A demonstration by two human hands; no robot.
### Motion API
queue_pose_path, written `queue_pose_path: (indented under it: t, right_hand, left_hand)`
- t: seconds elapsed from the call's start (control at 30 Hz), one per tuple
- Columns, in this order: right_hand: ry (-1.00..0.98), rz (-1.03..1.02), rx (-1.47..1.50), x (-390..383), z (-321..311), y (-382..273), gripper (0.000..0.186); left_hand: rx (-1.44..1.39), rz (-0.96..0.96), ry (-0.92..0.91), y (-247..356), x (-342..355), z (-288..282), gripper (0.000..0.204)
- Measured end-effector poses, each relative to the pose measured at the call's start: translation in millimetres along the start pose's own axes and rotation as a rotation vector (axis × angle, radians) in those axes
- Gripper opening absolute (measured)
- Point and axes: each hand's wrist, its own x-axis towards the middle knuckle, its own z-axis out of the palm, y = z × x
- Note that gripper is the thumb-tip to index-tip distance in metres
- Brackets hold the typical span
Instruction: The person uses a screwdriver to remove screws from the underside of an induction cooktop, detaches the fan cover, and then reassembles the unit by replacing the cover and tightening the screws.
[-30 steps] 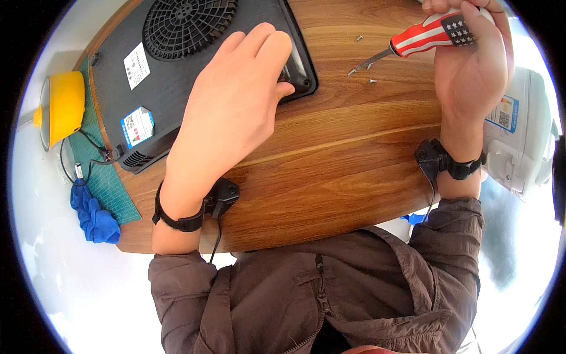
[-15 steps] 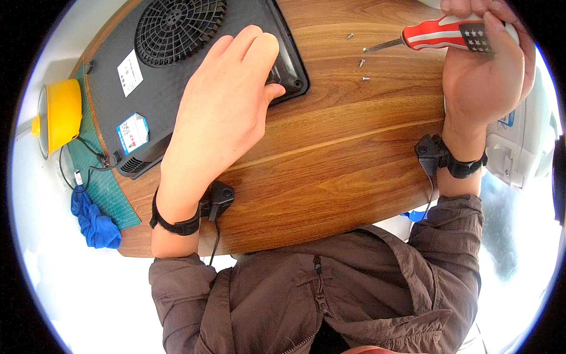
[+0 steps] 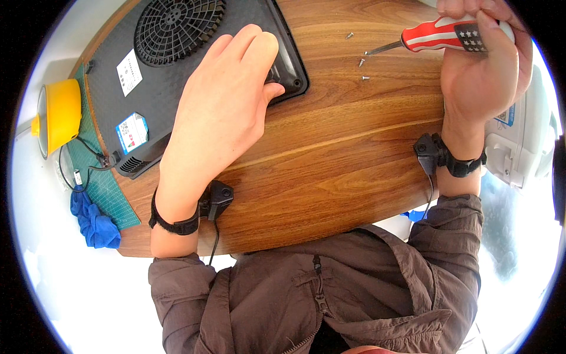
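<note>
An upside-down black induction cooker [image 3: 106,76] with a round fan grille [image 3: 177,26] lies on the wooden table. Over its near right corner rests my left hand [image 3: 227,100], fingers curled and thumb at the corner; whatever lies under the fingers is hidden. At the upper right my right hand [image 3: 486,74] is closed round the red, white and dark handle of a screwdriver [image 3: 433,35]. The shaft points left, its tip just above the table. Around the tip lie small screws: one [image 3: 349,35] farther off, one [image 3: 362,62] just below it, one [image 3: 365,78] nearer me.
On the left are a yellow pot [image 3: 62,112], a green cutting mat [image 3: 112,194], a blue cloth [image 3: 94,221] and the cooker's black cord [image 3: 88,177]. A white appliance or case [image 3: 513,150] stands right of my right forearm. Each wrist wears a strapped black device [image 3: 218,200] with a cable.
My right hand and the screwdriver have shifted very slightly; the tip is a little nearer the middle screw. My left hand holds the same pose on the cooker.
</note>
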Motion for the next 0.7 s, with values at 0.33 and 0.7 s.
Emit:
queue_pose_path:
  t: [0.33, 0.7]
  right_hand:
    - [-0.012, 0.003, 0.013, 0.6, -0.6, -1.2, 0.011]
    - [-0.030, 0.006, 0.065, -5.9, -9.9, 8.9, 0.009]
  left_hand:
    - [0.000, 0.001, -0.003, -0.2, -0.9, -0.3, 0.034]
    - [0.001, 0.003, -0.003, -1.4, -1.2, 0.0, 0.034]
